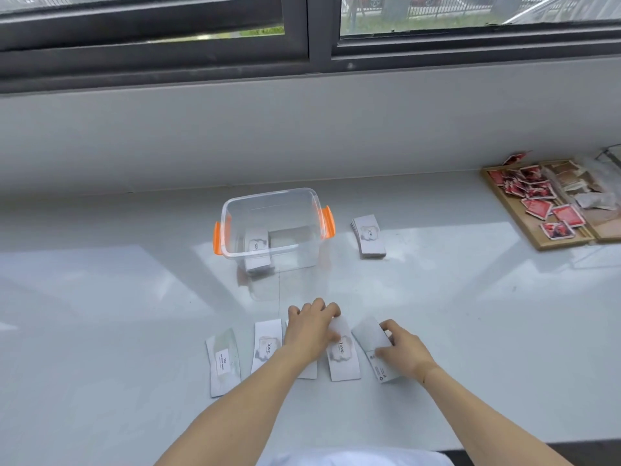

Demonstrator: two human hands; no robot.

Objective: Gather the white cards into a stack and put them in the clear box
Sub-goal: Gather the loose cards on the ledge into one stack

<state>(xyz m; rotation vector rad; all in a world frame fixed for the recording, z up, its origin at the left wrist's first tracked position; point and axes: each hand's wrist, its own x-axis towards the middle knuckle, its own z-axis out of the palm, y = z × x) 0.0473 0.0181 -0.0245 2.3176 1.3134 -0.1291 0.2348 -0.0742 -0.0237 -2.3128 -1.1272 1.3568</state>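
Several white cards lie in a row on the white counter near me: a far-left card [223,361], a "love" card [267,344], another "love" card [342,353] and a rightmost card [371,334]. My left hand [311,329] rests curled on the top edge of the middle "love" card and covers another card. My right hand [401,348] presses fingertips on the rightmost card. The clear box [232,210] with orange latches stands behind, holding a small stack of cards [257,252]. Another card stack [368,236] lies right of the box.
A wooden tray [534,230] with red and pale sachets sits at the far right. A grey wall and window frame run behind the counter. The counter's front edge is close to my body.
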